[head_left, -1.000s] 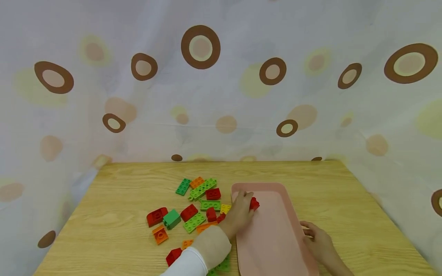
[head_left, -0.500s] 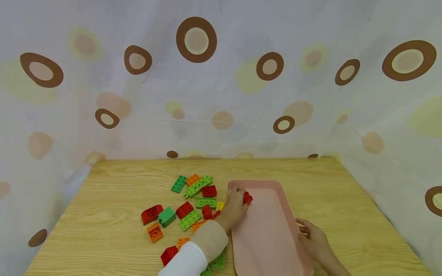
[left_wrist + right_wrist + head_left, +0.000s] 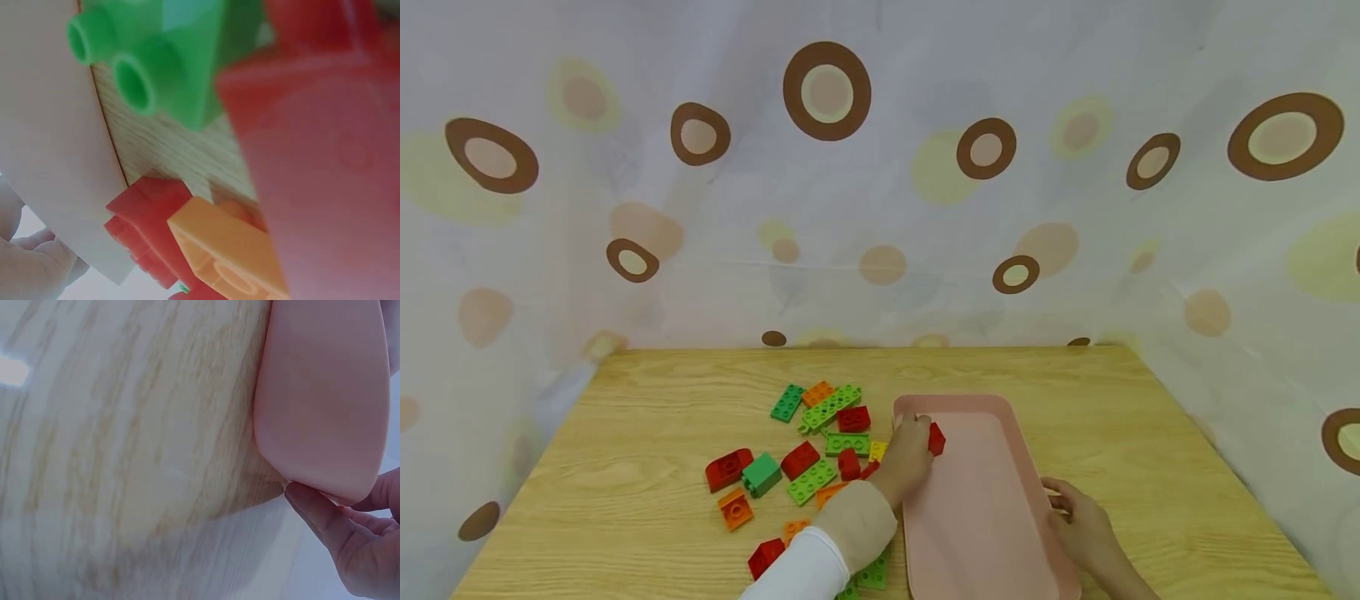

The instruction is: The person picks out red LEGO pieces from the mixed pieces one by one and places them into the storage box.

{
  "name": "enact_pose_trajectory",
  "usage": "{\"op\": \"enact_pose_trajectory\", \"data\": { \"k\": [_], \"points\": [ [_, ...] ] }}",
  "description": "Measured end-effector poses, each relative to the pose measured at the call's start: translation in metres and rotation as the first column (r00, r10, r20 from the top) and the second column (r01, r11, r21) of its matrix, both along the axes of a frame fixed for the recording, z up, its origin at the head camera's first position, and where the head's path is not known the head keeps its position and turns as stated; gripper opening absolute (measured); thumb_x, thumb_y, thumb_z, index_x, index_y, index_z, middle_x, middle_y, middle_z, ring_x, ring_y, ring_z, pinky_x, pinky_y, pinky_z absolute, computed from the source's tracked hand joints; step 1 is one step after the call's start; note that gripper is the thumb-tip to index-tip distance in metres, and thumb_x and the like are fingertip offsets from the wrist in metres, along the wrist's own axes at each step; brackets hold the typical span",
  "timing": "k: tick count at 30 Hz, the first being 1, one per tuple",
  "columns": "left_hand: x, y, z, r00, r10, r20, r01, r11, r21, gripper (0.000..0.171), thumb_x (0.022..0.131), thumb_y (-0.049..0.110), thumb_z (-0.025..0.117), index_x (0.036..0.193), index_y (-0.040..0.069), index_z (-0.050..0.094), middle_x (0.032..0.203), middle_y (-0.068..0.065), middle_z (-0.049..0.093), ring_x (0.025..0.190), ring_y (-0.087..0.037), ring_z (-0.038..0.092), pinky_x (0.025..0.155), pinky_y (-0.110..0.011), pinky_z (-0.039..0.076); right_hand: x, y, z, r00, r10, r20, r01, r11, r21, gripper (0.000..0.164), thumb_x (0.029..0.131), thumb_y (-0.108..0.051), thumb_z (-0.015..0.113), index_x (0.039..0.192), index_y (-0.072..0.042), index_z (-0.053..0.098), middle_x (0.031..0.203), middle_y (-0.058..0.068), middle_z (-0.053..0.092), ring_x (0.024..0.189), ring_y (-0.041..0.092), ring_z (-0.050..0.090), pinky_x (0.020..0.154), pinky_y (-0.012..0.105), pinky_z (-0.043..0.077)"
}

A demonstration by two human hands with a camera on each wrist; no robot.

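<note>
My left hand (image 3: 910, 454) reaches over the left rim of the pink tray (image 3: 985, 517) and holds a red toy brick (image 3: 936, 439) at the tray's far left corner. The fingers partly cover that brick. In the left wrist view the same hand (image 3: 34, 265) shows only at the lower left, with the brick out of sight. My right hand (image 3: 1084, 525) is at the tray's right side, its fingers and thumb pinching the rim. In the right wrist view the right hand (image 3: 362, 537) grips the tray's edge (image 3: 322, 400).
Several loose toy bricks lie on the wooden table left of the tray. Among them are a green brick (image 3: 762, 475), an orange piece (image 3: 735, 509), a lime plate (image 3: 812, 482) and a red curved brick (image 3: 728, 469). A patterned cloth (image 3: 880, 200) hangs behind the table.
The red brick has turned in my left hand: its studs showed earlier, and now a smoother side faces the view. My right hand stays on the rim. The head view has shifted slightly.
</note>
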State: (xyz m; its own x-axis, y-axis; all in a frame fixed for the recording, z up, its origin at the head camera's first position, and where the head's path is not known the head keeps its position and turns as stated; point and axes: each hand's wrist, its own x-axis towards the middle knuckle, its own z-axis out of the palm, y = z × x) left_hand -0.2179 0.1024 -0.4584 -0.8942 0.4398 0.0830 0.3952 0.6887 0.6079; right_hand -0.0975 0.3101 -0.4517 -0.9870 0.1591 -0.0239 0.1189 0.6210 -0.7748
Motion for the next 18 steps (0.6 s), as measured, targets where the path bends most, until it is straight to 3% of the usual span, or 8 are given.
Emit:
{"op": "enact_pose_trajectory", "data": {
  "k": [5, 11, 15, 18],
  "points": [
    [0.007, -0.012, 0.006, 0.998, -0.050, -0.048, 0.053, 0.997, 0.062, 0.041, 0.078, 0.008, 0.063, 0.115, -0.002, 0.049, 0.109, -0.013, 0.047, 0.092, -0.022, 0.049, 0.075, -0.026, 0.047, 0.000, -0.002, -0.001, 1.000, -0.011, -0.001, 0.011, 1.000, -0.002, 0.041, 0.075, 0.011, 0.047, 0.115, 0.009, 0.046, 0.094, 0.027, 0.060, 0.076, 0.026, 0.061, 0.059, 0.031, 0.050],
    [0.016, -0.073, 0.021, 0.983, -0.116, -0.141, 0.130, 0.986, 0.101, 0.038, 0.081, 0.009, 0.061, 0.116, 0.000, 0.050, 0.112, -0.012, 0.047, 0.095, -0.020, 0.050, 0.079, -0.025, 0.045, -0.002, -0.005, -0.002, 1.000, 0.011, 0.014, -0.011, 1.000, 0.014, 0.041, 0.076, 0.011, 0.047, 0.116, 0.009, 0.045, 0.096, 0.028, 0.060, 0.079, 0.028, 0.060, 0.061, 0.033, 0.051],
    [0.019, -0.109, 0.023, 0.986, -0.130, -0.108, 0.140, 0.986, 0.090, 0.038, 0.079, 0.009, 0.063, 0.114, -0.002, 0.051, 0.107, -0.014, 0.049, 0.092, -0.024, 0.051, 0.076, -0.030, 0.047, -0.001, -0.003, -0.002, 1.000, 0.022, 0.014, -0.022, 0.999, 0.040, 0.040, 0.076, 0.010, 0.047, 0.116, 0.008, 0.045, 0.097, 0.028, 0.059, 0.081, 0.029, 0.060, 0.062, 0.034, 0.051],
    [0.022, -0.124, 0.022, 0.987, -0.155, -0.046, 0.155, 0.988, 0.012, 0.041, 0.079, 0.011, 0.063, 0.116, -0.002, 0.050, 0.116, -0.020, 0.047, 0.098, -0.027, 0.050, 0.079, -0.033, 0.046, -0.001, 0.001, -0.001, 1.000, 0.026, 0.012, -0.027, 0.997, 0.069, 0.039, 0.077, 0.008, 0.047, 0.116, 0.007, 0.046, 0.098, 0.028, 0.059, 0.083, 0.030, 0.059, 0.063, 0.035, 0.051]
  ]
}}
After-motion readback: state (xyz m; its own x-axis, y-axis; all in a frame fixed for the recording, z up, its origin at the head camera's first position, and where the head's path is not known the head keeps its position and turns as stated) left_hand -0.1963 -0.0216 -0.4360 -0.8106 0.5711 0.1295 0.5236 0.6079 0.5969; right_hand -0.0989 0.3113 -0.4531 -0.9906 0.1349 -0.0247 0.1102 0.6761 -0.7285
